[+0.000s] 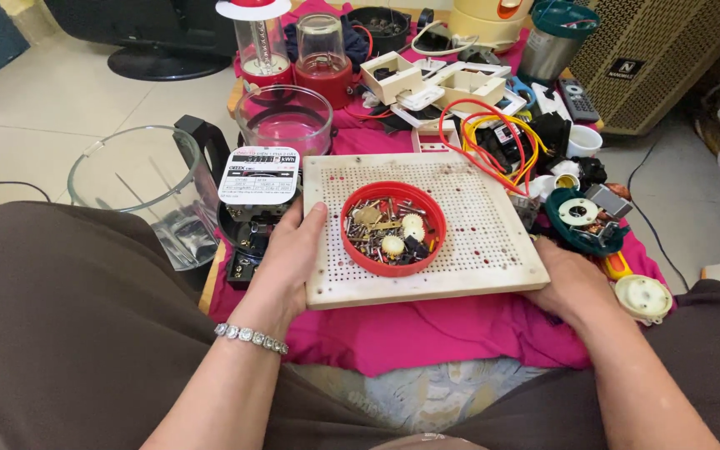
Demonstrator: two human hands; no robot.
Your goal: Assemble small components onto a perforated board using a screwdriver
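Two hands, one board, one lid

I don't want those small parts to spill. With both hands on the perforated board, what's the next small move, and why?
Probably keep the perforated board level and ease it down onto the pink cloth. The left hand and right hand hold opposite edges, and the red lid, full of loose screws and gears, sits unsecured on top.

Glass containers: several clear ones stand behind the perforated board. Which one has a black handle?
The large glass jug at far left, beside the left hand. Its black handle sets it apart; the round glass bowl and two red-based jars have none.
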